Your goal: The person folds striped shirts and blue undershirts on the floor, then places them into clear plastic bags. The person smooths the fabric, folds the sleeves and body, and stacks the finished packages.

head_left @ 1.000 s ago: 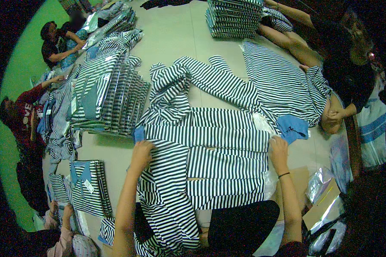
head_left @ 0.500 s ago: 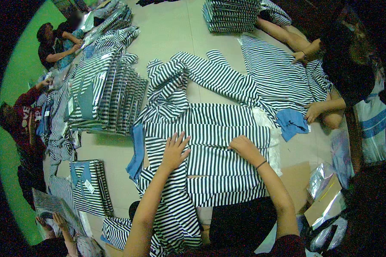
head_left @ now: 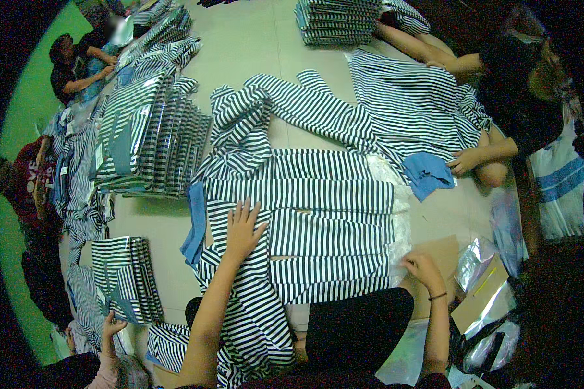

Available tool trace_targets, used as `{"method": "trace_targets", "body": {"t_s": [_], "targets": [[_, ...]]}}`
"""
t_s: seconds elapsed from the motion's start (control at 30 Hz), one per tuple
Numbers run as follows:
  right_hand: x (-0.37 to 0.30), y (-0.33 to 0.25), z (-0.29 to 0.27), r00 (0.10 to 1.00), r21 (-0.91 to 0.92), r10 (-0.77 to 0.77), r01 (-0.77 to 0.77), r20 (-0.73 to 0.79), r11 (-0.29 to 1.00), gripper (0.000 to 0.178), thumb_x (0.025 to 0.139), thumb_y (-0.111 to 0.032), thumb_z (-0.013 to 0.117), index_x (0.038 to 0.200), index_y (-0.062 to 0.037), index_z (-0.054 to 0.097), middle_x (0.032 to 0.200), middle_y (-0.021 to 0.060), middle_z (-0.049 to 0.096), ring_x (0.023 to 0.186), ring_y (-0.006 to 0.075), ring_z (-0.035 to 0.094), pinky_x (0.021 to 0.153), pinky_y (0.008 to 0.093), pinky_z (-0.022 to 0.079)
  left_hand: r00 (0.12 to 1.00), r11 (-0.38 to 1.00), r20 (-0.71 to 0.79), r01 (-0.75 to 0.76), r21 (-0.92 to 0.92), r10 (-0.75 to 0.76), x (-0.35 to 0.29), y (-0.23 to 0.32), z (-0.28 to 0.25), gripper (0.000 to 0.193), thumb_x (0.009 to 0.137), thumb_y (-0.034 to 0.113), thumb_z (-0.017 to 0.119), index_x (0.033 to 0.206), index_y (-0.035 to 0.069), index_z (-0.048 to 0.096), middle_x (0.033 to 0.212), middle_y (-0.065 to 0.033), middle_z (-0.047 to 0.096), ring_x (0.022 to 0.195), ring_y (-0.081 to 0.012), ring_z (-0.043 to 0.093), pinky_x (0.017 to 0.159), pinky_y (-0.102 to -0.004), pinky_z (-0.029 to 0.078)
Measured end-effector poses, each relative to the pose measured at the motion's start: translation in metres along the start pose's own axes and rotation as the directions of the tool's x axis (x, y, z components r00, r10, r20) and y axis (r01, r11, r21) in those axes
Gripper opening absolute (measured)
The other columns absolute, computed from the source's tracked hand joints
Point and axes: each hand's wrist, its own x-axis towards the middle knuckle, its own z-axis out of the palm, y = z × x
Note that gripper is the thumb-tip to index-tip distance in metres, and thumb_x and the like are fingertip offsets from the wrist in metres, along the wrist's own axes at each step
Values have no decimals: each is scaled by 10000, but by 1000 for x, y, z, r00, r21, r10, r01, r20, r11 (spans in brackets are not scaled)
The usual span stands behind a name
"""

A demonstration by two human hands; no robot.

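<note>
A black-and-white striped shirt (head_left: 331, 230) lies spread in front of me, its sides folded into long bands. My left hand (head_left: 243, 230) rests flat on its left part with the fingers spread. Beside that hand, a blue collar (head_left: 194, 223) sticks out at the garment's left edge. Along the right end runs a white, lacy or crinkled strip (head_left: 399, 220). At this strip's lower end is my right hand (head_left: 424, 269), fingers curled together; what they pinch, if anything, is too small to make out.
Bagged striped garments form a tall stack (head_left: 152, 139) at left, with a smaller folded stack (head_left: 126, 279) nearer me. A co-worker's hand (head_left: 467, 161) touches another striped shirt (head_left: 405, 97) at right. Brown cardboard (head_left: 483, 298) and clear plastic bags (head_left: 477, 259) lie at lower right.
My right hand has moved from the middle of the shirt down and right to its white edge. My left hand stays flat on the cloth. At lower left, a person's hand now touches the small stack.
</note>
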Motion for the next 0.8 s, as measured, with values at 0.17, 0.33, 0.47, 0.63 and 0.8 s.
{"method": "trace_targets", "body": {"t_s": [0.17,0.33,0.47,0.63,0.8], "targets": [[-53,-49,2,951,186,24,-85,308,979,275,753,-308,522,771,-42,588,761,123,585,714,281,552,650,365,435,985,993,172,44,-114,-24,-68,19,-16,504,786,302,433,1219,63,336,1285,-172,258,1186,-335,225,953,-471,143],[-103,-116,73,801,218,-329,251,500,943,262,789,-321,453,789,-76,547,755,103,568,732,297,549,620,386,450,968,955,251,94,-280,-22,-144,58,-41,580,693,280,564,1137,-31,358,1203,-241,326,1109,-354,323,928,-453,234],[-148,-144,142,747,70,-488,515,451,854,202,789,-295,453,836,-137,570,731,76,555,696,253,558,637,364,435,938,968,327,-31,-248,114,-197,90,-69,562,675,324,584,1089,-11,403,1183,-230,347,1107,-360,322,925,-468,234],[-177,-150,166,791,-142,-382,499,478,855,205,786,-273,459,895,-160,592,758,83,574,694,245,565,651,359,440,816,898,411,-274,-345,406,-253,118,-88,496,680,339,575,1076,72,440,1131,-128,413,1050,-282,388,867,-415,303],[-175,-168,140,840,-95,-327,403,434,910,209,747,-287,479,735,-95,559,622,110,570,565,278,569,499,393,455,926,881,358,68,-468,119,-276,128,-92,263,669,117,528,929,79,526,987,-140,456,910,-299,447,766,-346,383]]}}
